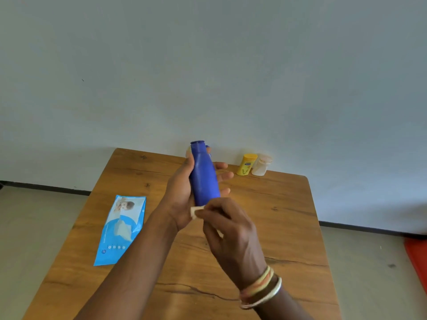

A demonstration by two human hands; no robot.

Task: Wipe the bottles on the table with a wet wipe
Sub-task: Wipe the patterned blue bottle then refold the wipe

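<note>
A blue bottle (204, 175) is held up above the wooden table (288, 215), cap end pointing away from me. My left hand (182, 192) cradles it from the left and behind, fingers showing past its right side. My right hand (228, 229) pinches a small folded white wet wipe (195, 211) against the bottle's lower end. A yellow bottle (246, 164) and a pale white bottle (261, 165) stand side by side at the table's far edge by the wall.
A blue wet-wipe pack (121, 229) lies flat on the table's left side. The wall runs just behind the far edge. Something red (418, 257) lies on the floor at the right.
</note>
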